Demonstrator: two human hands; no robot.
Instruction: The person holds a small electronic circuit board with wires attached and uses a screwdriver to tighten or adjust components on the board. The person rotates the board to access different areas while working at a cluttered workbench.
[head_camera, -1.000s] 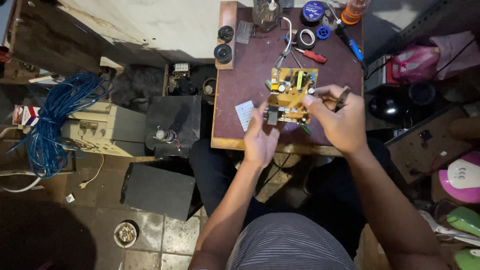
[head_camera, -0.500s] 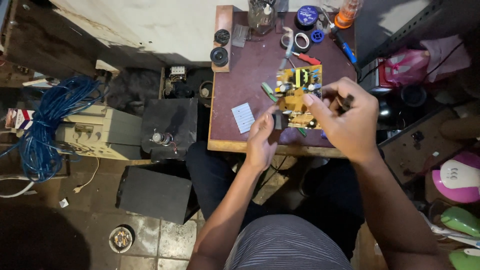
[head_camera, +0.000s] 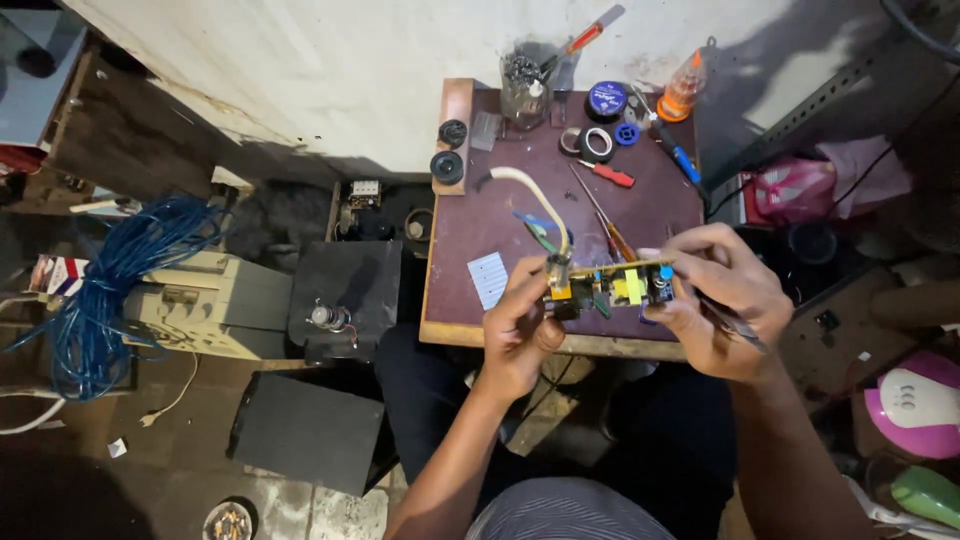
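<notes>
Circuit board (head_camera: 612, 285) between hands, white label (head_camera: 488, 279) beside

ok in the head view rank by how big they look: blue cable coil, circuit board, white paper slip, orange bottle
1. blue cable coil, by far the largest.
2. circuit board, seen nearly edge-on and held closer to the camera, so its rank is less sure.
3 and 4. white paper slip and orange bottle look alike; no ranking.

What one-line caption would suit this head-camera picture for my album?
Both hands, left hand and right hand, hold a circuit board edge-up above a small cluttered workbench.
</notes>
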